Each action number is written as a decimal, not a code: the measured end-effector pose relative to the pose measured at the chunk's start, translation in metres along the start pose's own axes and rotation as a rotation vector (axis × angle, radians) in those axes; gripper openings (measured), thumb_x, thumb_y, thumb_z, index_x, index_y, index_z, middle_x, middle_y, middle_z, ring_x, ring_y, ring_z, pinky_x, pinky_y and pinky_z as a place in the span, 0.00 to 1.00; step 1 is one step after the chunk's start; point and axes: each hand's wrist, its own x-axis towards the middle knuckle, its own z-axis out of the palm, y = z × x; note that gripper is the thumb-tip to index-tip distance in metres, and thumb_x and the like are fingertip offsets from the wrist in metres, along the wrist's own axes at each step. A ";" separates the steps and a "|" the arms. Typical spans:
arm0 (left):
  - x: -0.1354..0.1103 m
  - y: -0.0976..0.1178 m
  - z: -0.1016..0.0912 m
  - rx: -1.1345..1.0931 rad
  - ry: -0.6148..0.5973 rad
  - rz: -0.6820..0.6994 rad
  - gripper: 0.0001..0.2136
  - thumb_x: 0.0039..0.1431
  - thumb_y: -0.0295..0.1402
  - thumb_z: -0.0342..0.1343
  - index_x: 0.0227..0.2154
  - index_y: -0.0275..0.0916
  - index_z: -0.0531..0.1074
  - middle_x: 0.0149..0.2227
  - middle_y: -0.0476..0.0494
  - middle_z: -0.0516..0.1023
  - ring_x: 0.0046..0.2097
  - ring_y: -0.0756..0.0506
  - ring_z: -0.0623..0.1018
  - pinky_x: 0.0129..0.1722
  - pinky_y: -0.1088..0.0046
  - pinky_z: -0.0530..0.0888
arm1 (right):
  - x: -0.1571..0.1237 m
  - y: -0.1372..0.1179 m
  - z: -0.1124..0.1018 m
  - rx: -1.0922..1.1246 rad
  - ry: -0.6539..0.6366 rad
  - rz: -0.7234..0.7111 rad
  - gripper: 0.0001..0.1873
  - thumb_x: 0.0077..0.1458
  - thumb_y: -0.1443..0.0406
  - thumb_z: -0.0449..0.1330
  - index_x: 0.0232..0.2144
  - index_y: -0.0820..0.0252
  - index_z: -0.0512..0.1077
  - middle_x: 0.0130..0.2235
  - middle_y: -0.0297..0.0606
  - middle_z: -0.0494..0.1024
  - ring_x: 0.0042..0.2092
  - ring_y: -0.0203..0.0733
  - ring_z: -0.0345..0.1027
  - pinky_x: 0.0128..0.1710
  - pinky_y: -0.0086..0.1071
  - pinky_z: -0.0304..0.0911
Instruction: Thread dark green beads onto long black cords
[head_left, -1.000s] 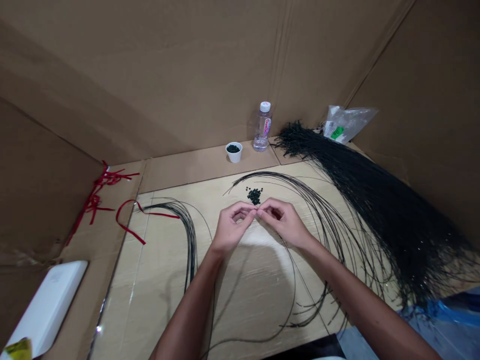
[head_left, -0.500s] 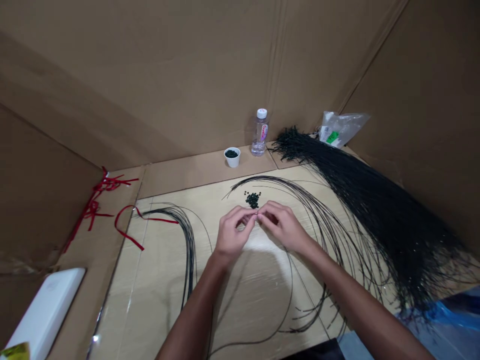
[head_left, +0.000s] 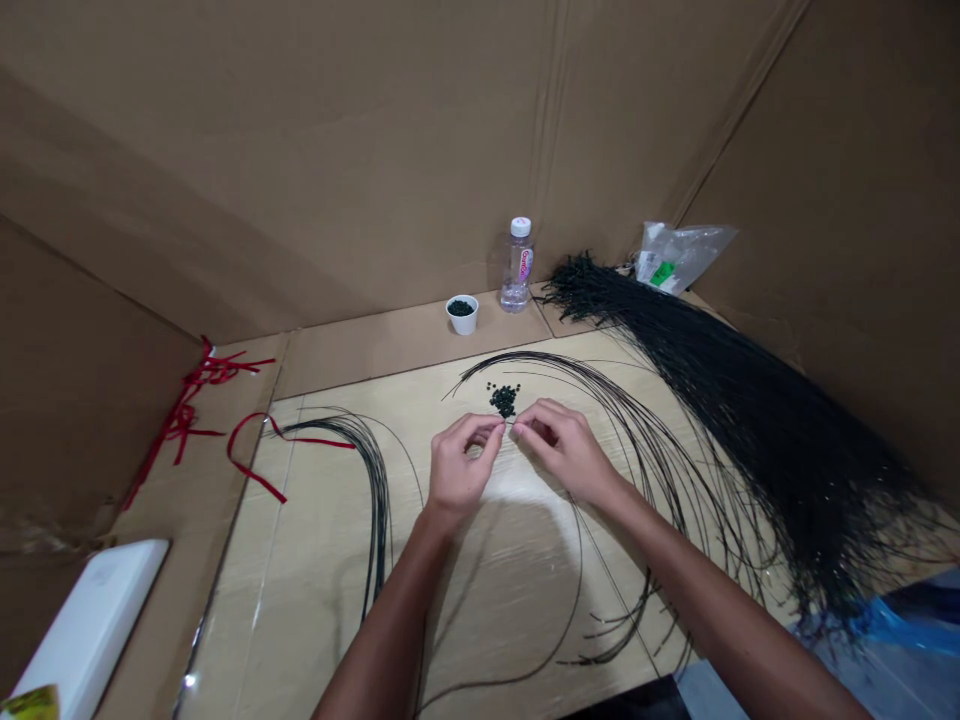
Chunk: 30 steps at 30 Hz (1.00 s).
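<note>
My left hand (head_left: 461,465) is pinched, thumb against forefinger, just in front of a little heap of small dark beads (head_left: 503,400). What its fingertips hold is too small to make out. Close beside it, my right hand (head_left: 562,445) pinches a thin black cord (head_left: 581,560), which hangs from under the palm and curves down to the front of the table. A tiny dark tip shows in the narrow gap between the two hands. More black cords (head_left: 381,490) lie in a bent bundle left of my left arm, and another loose bundle (head_left: 622,400) arcs around my right hand.
Behind the beads stand a white cup (head_left: 463,324) of dark beads and a clear bottle (head_left: 516,270). A thick black cord bundle (head_left: 735,430) fills the right side, near a plastic bag (head_left: 694,255). Red ribbons (head_left: 180,415) and a white block (head_left: 94,620) lie left. Cardboard walls (head_left: 375,160) surround the table.
My left hand has drawn slightly left, so a small gap has opened between the fingertips of both hands. The right hand is almost still. The camera view has shifted a little.
</note>
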 end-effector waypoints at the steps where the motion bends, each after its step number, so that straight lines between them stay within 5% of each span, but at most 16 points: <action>1: 0.000 0.000 0.000 0.009 -0.005 0.013 0.06 0.67 0.36 0.64 0.40 0.41 0.84 0.37 0.43 0.86 0.37 0.45 0.84 0.38 0.68 0.81 | 0.000 0.000 0.000 -0.001 0.001 0.001 0.10 0.71 0.62 0.60 0.36 0.55 0.77 0.36 0.38 0.78 0.36 0.44 0.68 0.36 0.37 0.59; 18: 0.000 0.002 -0.001 0.097 -0.065 0.143 0.09 0.69 0.34 0.61 0.47 0.43 0.84 0.41 0.41 0.86 0.39 0.44 0.83 0.40 0.66 0.80 | -0.001 0.004 0.002 -0.019 -0.027 -0.055 0.09 0.72 0.65 0.59 0.37 0.55 0.76 0.37 0.38 0.78 0.39 0.46 0.70 0.40 0.37 0.62; 30: -0.003 -0.001 0.002 0.409 -0.106 0.270 0.05 0.72 0.30 0.55 0.41 0.40 0.76 0.36 0.43 0.80 0.38 0.44 0.79 0.39 0.67 0.75 | -0.002 0.006 0.005 -0.123 -0.066 -0.110 0.09 0.73 0.66 0.56 0.38 0.55 0.74 0.38 0.40 0.77 0.43 0.49 0.70 0.43 0.40 0.63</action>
